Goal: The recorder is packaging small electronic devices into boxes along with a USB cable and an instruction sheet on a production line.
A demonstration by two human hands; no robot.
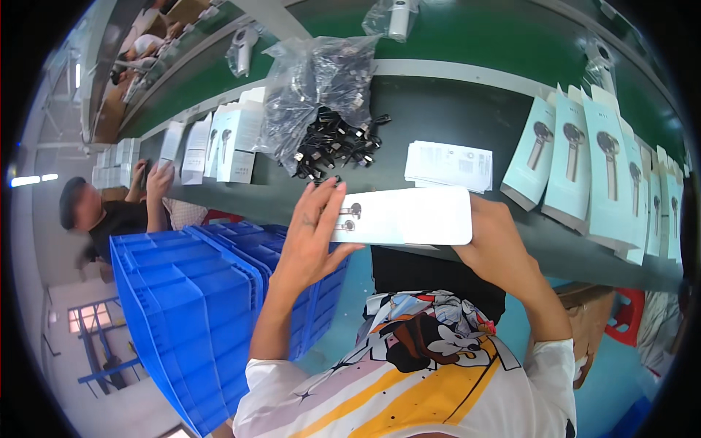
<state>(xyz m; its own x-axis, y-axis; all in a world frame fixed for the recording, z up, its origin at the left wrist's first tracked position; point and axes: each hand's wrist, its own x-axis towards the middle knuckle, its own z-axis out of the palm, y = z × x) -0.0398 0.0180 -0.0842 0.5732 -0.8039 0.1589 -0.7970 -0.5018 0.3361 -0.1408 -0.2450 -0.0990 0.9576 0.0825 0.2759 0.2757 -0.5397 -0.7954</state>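
Note:
A narrow white and pale-green carton [409, 217] lies sideways between my hands over the table's front edge. Small pictures of a dark round-headed device show at its left end. My right hand [496, 244] grips its right end, with the fingers mostly hidden behind it. At the left end, my left hand [310, 233] has its fingers across the far side and its thumb along the near edge. My left fingertips reach close to a heap of short black cables [332, 142]; whether they touch a cable I cannot tell. The cables spill out of a clear plastic bag [321, 73].
A stack of printed leaflets [449, 166] lies beyond the carton. Upright cartons stand in rows at right [569, 160] and left [234, 142]. Bagged white devices [398, 20] sit along the back. Blue crates [190, 292] stand left of me, near a co-worker [109, 212] handling a carton.

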